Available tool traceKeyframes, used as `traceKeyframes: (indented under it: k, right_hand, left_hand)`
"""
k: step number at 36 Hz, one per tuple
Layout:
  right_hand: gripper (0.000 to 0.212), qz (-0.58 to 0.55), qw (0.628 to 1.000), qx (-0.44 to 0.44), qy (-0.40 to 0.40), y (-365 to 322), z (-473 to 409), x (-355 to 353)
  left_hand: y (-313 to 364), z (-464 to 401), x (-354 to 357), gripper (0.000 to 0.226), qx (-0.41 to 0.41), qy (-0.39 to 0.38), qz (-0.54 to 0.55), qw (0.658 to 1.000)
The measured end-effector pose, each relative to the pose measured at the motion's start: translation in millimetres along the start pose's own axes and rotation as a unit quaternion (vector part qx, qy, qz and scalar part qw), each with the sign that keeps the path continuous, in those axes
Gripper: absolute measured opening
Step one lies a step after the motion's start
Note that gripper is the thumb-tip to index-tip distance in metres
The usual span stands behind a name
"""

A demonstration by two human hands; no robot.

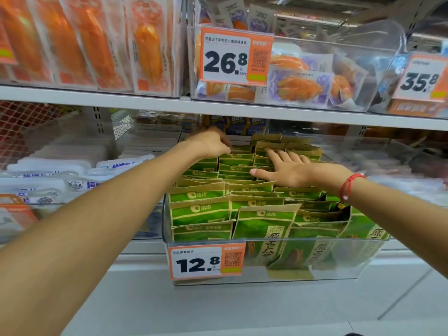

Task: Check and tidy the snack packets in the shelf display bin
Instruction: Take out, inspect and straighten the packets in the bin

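Head view: green snack packets (242, 209) stand in rows filling the clear display bin (339, 260), front edge to back. The left hand (211, 143) curls its fingers onto packet tops near the bin's back left. The right hand (288, 169) lies flat, fingers straight, pressing packets toward the back right.

The price tag (207, 261) on the front of the clear display bin (339, 260) shows 12.8. The green snack packets (264, 224) in it carry the brand 洽洽 and large characters 原香. On the upper shelf, one orange tag (236, 57) shows 26.8 and 500g, and another tag (421, 78) at the right shows 35.8.
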State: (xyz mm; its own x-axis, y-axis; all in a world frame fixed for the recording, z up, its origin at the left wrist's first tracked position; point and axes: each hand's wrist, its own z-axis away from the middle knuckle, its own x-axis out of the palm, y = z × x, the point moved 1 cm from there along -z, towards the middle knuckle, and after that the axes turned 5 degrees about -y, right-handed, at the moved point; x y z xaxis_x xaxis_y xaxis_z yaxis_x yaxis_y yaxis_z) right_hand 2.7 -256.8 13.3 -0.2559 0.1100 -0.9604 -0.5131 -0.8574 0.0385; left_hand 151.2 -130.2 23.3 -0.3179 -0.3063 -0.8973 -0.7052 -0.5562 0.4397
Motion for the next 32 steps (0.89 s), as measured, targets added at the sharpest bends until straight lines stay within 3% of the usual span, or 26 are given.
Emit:
traceKeyframes:
  k: [4, 8, 13, 19, 32]
  right_hand:
    - [0.086, -0.003, 1.0, -0.001, 0.0, -0.5, 1.3, 0.0]
    - [0.086, -0.005, 1.0, -0.009, 0.002, -0.6, 3.9, 0.7]
    - [0.083, -0.002, 1.0, -0.013, -0.005, -0.3, 4.5, 1.8]
    - [0.08, -0.019, 1.0, -0.009, 0.002, 0.6, -2.1, 6.6]
    - [0.077, -0.046, 0.999, -0.021, 0.017, 1.6, 1.4, 9.3]
  left_hand:
    - [-2.9, 2.5, -0.9, 0.029, 0.002, -0.013, -0.025, 1.0]
    - [-1.8, 7.0, -4.7, 0.048, -0.017, 0.002, -0.059, 0.998]
    - [1.5, 13.7, -2.1, 0.024, 0.009, 0.086, -0.118, 0.989]
    - [11.2, 28.5, -4.5, 0.018, 0.074, 0.172, -0.124, 0.974]
    - [16.2, 83.4, -12.9, 0.018, 0.125, 0.224, -0.063, 0.965]
